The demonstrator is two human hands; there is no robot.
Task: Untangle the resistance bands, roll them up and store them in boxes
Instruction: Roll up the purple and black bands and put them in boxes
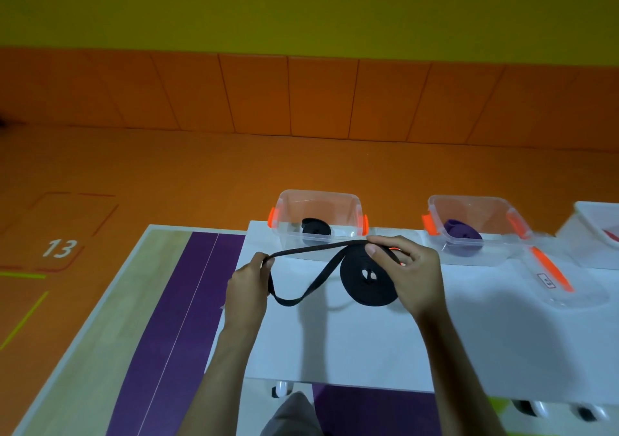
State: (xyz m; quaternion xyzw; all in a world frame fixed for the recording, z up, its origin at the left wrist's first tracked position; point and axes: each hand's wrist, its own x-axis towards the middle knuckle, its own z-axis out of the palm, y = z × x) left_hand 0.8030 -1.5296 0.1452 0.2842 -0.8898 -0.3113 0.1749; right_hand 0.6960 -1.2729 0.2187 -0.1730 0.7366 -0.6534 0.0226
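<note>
The fingertips of the left hand [249, 288] are curled in and pinch the free end of a flat black resistance band [367, 279], held above the tabletop. From that pinch one strand runs straight across to the right hand, and a second sags in a loose loop before rising to the same place. The right hand [415, 274] grasps the wound part of the band, a thick round coil standing on edge on the white table [368, 345]. Its thumb lies over the top of the coil and its fingers wrap the far side.

Just behind the hands stands a clear plastic box with orange side latches [318, 202], open, with a small rolled black band [316, 228] inside. To its right is a second clear box with orange latches [475, 207], holding a rolled purple band [464, 231]. A white container [589, 221] sits at the right edge, cut off by the frame. A clear lid with an orange clip [569, 285] lies flat near the right wrist. It carries a small white label [546, 280] whose print is too small to read.

Left of the table, the orange floor bears a white painted number "13" [59, 248] inside a marked outline.
</note>
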